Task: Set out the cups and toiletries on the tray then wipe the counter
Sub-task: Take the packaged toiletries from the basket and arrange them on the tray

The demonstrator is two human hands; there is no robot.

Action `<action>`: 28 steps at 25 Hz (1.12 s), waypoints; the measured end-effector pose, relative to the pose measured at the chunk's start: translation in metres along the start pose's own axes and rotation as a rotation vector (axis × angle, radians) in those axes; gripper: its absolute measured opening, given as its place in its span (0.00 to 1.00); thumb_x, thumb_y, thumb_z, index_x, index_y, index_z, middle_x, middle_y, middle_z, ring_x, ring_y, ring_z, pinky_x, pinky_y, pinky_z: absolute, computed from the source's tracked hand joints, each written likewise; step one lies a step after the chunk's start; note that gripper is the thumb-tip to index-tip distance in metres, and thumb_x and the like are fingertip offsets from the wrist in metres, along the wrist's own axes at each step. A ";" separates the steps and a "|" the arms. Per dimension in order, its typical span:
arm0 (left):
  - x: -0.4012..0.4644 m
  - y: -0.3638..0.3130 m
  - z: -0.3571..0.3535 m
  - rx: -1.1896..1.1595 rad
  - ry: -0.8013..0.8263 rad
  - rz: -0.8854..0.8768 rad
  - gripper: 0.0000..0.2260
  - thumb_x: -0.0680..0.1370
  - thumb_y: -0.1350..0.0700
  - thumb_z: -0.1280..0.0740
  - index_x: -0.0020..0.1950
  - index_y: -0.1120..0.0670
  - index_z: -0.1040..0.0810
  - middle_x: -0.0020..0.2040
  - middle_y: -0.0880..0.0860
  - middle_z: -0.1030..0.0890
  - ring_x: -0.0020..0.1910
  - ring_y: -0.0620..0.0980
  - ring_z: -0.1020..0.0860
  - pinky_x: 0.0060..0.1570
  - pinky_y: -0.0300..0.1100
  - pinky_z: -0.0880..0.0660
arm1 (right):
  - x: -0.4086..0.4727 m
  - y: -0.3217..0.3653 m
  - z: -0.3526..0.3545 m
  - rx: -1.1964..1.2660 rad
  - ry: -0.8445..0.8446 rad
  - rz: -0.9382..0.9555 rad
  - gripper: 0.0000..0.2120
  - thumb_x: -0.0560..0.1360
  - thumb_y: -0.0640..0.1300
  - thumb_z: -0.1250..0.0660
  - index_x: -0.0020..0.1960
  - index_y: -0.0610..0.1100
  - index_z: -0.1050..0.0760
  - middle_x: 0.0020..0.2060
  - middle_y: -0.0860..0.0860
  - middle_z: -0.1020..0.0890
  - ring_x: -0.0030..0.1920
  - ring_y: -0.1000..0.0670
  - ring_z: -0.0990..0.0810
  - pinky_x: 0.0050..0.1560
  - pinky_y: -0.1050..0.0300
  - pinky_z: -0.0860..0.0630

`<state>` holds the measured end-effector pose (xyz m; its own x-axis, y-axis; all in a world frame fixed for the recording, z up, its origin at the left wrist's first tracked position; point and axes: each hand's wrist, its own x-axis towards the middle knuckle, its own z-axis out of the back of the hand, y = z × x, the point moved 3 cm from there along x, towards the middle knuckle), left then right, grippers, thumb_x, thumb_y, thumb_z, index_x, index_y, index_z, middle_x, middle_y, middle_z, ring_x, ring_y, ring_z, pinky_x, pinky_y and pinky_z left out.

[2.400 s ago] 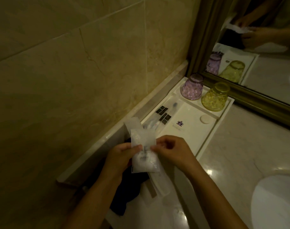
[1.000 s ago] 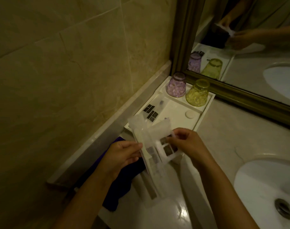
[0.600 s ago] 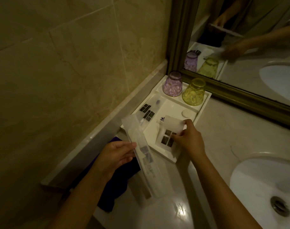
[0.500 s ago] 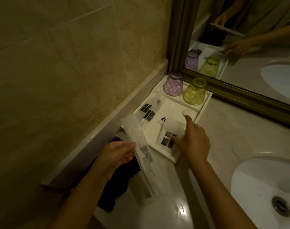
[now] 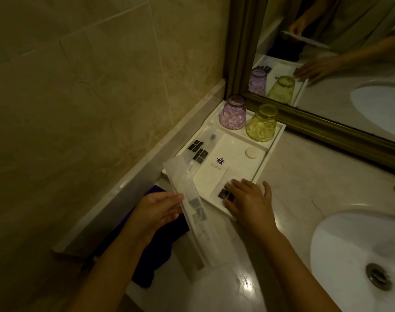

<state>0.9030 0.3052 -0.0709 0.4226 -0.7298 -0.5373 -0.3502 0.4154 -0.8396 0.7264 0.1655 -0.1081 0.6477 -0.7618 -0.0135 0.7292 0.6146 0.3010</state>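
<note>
While the right hand (image 5: 248, 200) lies flat with fingers spread, it presses a small packet (image 5: 225, 190) down at the tray's (image 5: 272, 144) near corner; the fingertips cover the packet's dark squares, and nothing is gripped. The left hand (image 5: 157, 210) is half closed, thumb and fingers pinching a long clear packet (image 5: 192, 210) by its side edge, held over the counter (image 5: 315, 176) just off the tray's near-left edge, its upper end overlapping the tray rim. Under that wrist sits a dark purple cloth (image 5: 156, 251), bunched against the counter's left edge by the wall. On the tray, a purple cup (image 5: 233, 115) and a yellow cup (image 5: 262, 126) stand upside down side by side in the far compartment, against the mirror (image 5: 349, 64) frame. A white card (image 5: 212, 174) with a purple crest lies in the middle, partly under the small packet. More clear packets (image 5: 198, 152) with dark squares run along the tray's left edge, and a small round soap (image 5: 251, 152) rests near the right edge. The sink (image 5: 349, 244) lies at the counter's right, well apart from both hands.
</note>
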 end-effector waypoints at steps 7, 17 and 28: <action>0.000 -0.003 -0.006 0.006 -0.001 -0.009 0.05 0.74 0.56 0.32 0.42 0.53 0.16 0.41 0.51 0.14 0.41 0.46 0.16 0.36 0.35 0.23 | -0.019 0.017 0.015 0.270 -0.107 -0.085 0.20 0.78 0.50 0.42 0.69 0.51 0.35 0.70 0.51 0.33 0.72 0.46 0.39 0.72 0.44 0.47; 0.000 -0.032 -0.027 -0.047 0.272 -0.180 0.10 0.68 0.49 0.33 0.43 0.51 0.16 0.42 0.52 0.15 0.49 0.51 0.18 0.56 0.46 0.24 | -0.037 0.066 0.041 1.636 0.572 -0.319 0.07 0.69 0.43 0.33 0.40 0.42 0.18 0.30 0.51 0.18 0.31 0.55 0.22 0.36 0.63 0.24; -0.016 -0.010 -0.040 0.205 0.103 -0.183 0.07 0.71 0.62 0.30 0.48 0.53 0.20 0.41 0.51 0.14 0.41 0.47 0.16 0.35 0.36 0.22 | -0.010 0.053 0.046 1.306 -0.051 -0.384 0.03 0.71 0.39 0.31 0.43 0.39 0.22 0.34 0.50 0.18 0.30 0.60 0.22 0.31 0.70 0.26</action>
<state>0.8667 0.2906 -0.0505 0.3724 -0.8496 -0.3735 -0.0957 0.3652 -0.9260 0.7484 0.1963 -0.0480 0.4237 -0.8635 -0.2735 0.1027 -0.2542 0.9617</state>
